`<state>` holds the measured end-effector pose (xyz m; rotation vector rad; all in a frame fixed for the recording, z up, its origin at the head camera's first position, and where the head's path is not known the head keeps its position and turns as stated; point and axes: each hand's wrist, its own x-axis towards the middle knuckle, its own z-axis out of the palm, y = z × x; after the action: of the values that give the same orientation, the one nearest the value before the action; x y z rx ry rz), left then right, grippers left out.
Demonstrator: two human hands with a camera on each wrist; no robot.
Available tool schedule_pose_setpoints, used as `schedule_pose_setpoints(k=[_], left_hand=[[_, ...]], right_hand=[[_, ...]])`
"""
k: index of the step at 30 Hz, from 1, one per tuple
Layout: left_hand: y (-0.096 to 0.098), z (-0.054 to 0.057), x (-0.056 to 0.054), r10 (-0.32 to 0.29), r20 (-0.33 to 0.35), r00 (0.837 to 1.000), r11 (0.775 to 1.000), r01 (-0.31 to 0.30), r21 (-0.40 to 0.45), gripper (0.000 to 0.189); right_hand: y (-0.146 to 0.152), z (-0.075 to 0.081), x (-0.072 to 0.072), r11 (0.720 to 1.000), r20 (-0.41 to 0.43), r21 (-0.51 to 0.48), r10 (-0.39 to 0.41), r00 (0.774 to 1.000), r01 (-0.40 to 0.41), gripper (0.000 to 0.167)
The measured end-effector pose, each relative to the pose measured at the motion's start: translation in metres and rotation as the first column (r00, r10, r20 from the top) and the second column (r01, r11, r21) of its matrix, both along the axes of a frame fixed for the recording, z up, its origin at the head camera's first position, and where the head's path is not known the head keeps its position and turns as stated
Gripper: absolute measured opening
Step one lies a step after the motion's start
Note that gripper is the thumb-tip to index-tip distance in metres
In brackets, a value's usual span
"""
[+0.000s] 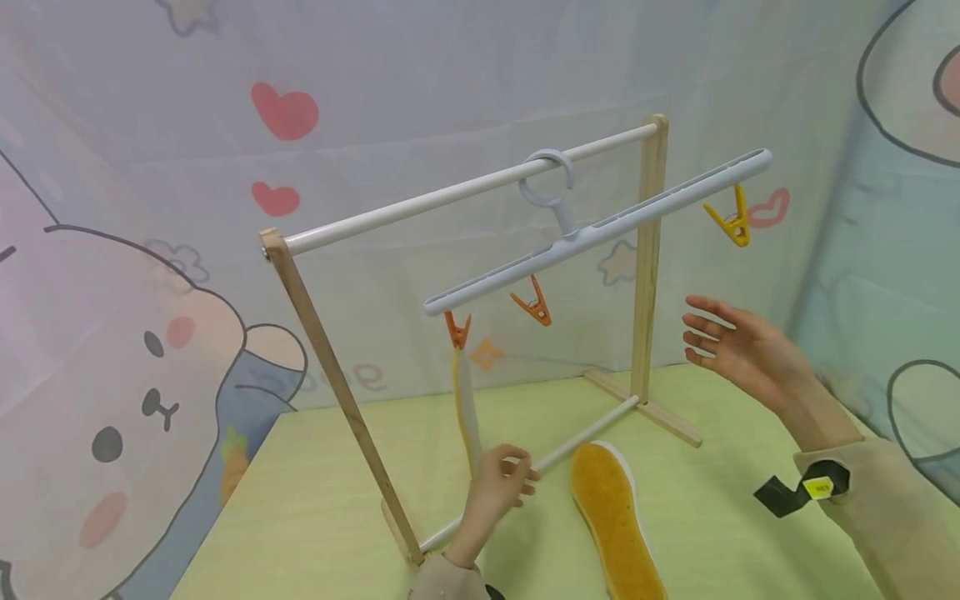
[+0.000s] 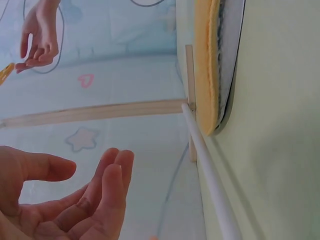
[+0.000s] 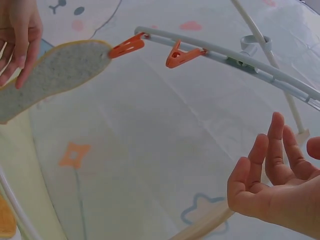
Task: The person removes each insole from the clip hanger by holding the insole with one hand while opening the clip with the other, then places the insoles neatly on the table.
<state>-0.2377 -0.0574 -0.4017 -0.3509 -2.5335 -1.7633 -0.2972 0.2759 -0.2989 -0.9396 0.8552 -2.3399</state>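
Observation:
A pale blue-grey hanger (image 1: 615, 223) hangs by its hook, and the orange clip (image 1: 458, 332) at its left end holds an insole (image 1: 467, 408) that dangles edge-on in the head view. In the right wrist view that insole's grey felt face (image 3: 65, 67) shows. My left hand (image 1: 498, 482) is beside the lower end of the insole, fingers loosely bent, with nothing in its grasp. My right hand (image 1: 750, 354) is raised to the right of the rack, below a yellow clip (image 1: 738, 221), fingers spread and holding nothing. A second insole (image 1: 613, 517) lies on the table, its yellow fuzzy face up.
A wooden rack with a white top rail (image 1: 420, 204) carries the hanger. Its posts (image 1: 649, 267) stand on the pale green table (image 1: 315, 500), joined low down by a white bar (image 1: 585, 435). Another orange clip (image 1: 536, 307) hangs from the hanger without a load. Printed cloth (image 1: 420, 75) surrounds the table.

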Motion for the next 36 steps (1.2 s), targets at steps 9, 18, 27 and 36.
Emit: schedule_pose_setpoints(k=[9, 18, 27, 36], left_hand=[[-0.007, 0.005, -0.008, 0.144, -0.048, 0.988, 0.989, -0.145, -0.008, 0.018], [-0.008, 0.009, -0.009, 0.298, -0.130, 0.946, 0.954, -0.301, -0.004, 0.013], [-0.007, 0.012, -0.009, 0.464, -0.349, 0.815, 0.884, -0.452, 0.120, 0.005], [-0.007, 0.015, -0.010, 0.518, -0.361, 0.775, 0.854, -0.492, 0.169, 0.012]], right_hand=[[-0.006, -0.008, -0.001, 0.998, 0.001, 0.053, -0.027, 1.000, 0.027, 0.051], [-0.010, -0.013, -0.001, 0.999, 0.002, 0.052, -0.008, 1.000, 0.008, 0.051], [-0.015, -0.023, -0.002, 0.998, 0.033, 0.055, -0.004, 0.999, 0.002, 0.050], [-0.023, -0.032, -0.002, 0.999, 0.055, 0.030, 0.034, 0.998, -0.036, 0.051]])
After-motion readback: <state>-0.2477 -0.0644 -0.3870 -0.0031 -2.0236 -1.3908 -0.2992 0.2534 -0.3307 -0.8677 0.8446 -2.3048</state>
